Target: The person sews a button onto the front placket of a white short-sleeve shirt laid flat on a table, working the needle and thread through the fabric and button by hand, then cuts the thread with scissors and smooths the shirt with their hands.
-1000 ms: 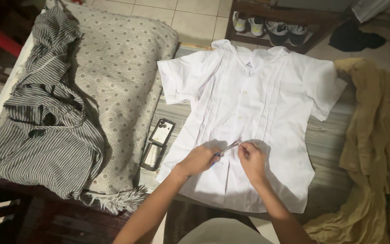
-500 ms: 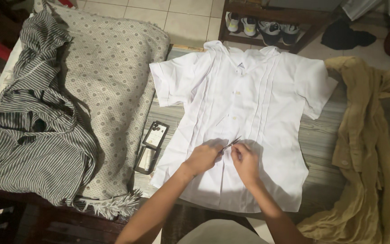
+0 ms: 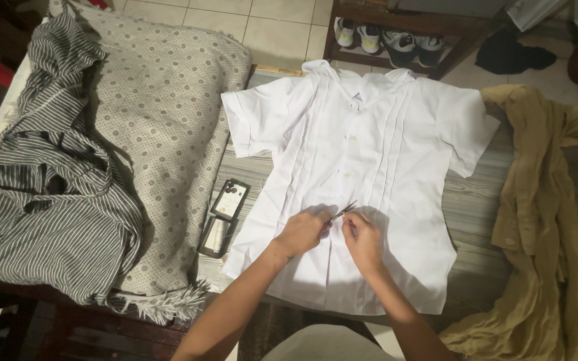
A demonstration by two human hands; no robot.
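Observation:
A white short-sleeved shirt (image 3: 362, 154) lies flat, front up, on a wooden table (image 3: 476, 200). Both my hands rest on its lower front at the button placket. My left hand (image 3: 304, 230) grips small dark scissors (image 3: 342, 213), whose tips point up and right. My right hand (image 3: 362, 239) pinches the shirt fabric right beside the scissors. A few pale buttons run up the placket above my hands.
A small open black sewing kit (image 3: 222, 217) with white thread lies left of the shirt. A dotted beige blanket (image 3: 162, 134) and a striped grey cloth (image 3: 48, 200) cover the left side. A tan garment (image 3: 543, 220) hangs at the right. Shoes (image 3: 382, 40) sit on a rack beyond the table.
My hands stay at the same spot on the placket, with the scissors shifting only slightly. The view has drifted a little.

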